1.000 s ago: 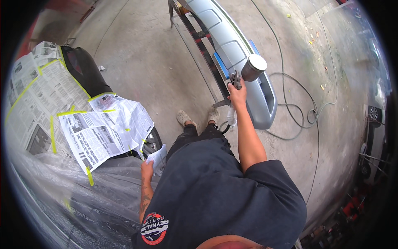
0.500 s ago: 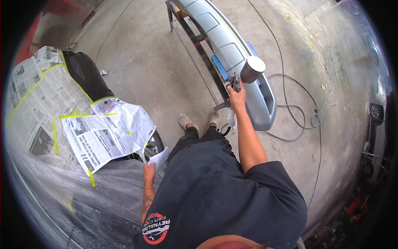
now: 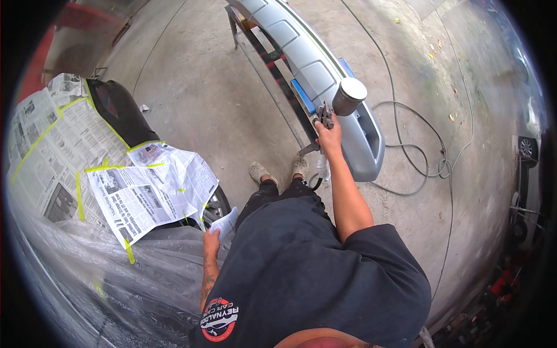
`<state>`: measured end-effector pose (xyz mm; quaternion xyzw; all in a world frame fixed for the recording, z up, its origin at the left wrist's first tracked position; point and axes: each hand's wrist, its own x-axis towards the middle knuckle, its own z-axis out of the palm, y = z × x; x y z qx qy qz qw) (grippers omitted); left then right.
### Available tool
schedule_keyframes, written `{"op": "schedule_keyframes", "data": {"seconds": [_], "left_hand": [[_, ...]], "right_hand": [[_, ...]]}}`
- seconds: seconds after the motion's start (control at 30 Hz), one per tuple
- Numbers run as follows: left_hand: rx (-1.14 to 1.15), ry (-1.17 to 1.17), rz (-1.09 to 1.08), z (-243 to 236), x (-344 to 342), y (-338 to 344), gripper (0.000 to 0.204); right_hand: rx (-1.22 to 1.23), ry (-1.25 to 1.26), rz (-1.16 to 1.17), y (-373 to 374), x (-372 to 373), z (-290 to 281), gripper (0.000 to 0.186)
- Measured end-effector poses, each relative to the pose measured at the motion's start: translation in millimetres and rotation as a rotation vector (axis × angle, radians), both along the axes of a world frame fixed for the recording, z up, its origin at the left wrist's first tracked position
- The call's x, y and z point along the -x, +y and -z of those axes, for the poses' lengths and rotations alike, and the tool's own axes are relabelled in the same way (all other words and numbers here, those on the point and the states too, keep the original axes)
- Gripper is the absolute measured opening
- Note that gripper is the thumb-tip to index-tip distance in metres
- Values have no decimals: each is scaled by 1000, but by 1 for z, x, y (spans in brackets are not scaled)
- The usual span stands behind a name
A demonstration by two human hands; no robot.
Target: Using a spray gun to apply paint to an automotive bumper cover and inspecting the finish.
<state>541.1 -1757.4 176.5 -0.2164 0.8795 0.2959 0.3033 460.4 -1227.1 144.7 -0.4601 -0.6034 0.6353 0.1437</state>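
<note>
My right hand (image 3: 329, 137) is closed round the handle of a spray gun (image 3: 325, 118). Its dark cup with a white lid (image 3: 352, 93) sits over the near end of a silver-grey car bumper (image 3: 313, 69). Whether the gun's tip touches anything is hidden. Low on my left side, my left hand (image 3: 212, 242) pinches a folded white sheet, paper or cloth (image 3: 225, 224). That hand is close beside the wheel (image 3: 219, 203) of a car covered with newspaper (image 3: 139, 200), yellow-green tape (image 3: 80, 194) and clear plastic sheeting (image 3: 104, 272).
The bumper rests on a metal stand (image 3: 264, 66) with blue pads (image 3: 303, 95). An air hose (image 3: 426, 174) lies looped on the concrete floor (image 3: 191, 87) to the right. A dark car panel (image 3: 119, 110) shows beyond the newspaper. Parked vehicles (image 3: 527, 174) line the far right.
The view has shifted slightly, so the bumper and spray gun appear a little further left. Both hands keep their holds, and little else differs.
</note>
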Motion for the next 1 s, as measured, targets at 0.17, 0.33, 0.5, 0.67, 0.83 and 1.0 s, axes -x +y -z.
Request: {"op": "schedule_keyframes", "data": {"seconds": [0.17,0.33,0.5,0.67,0.83,1.0], "left_hand": [[8,-4,-5,-14,3,17,38],[31,5,26,-20,4,23,38],[2,-2,8,-27,5,33,37],[-5,-3,32,-24,6,29,37],[19,-7,25,-26,5,33,38],[2,-39,24,-19,4,26,39]], "right_hand": [[12,7,1,2,0,-6,55],[-131,46,-25,9,-3,24,55],[130,-65,15,5,-3,-14,58],[-87,19,-18,8,-8,12,61],[-73,-9,-30,4,-10,13,61],[-47,12,-61,0,-15,7,60]]}}
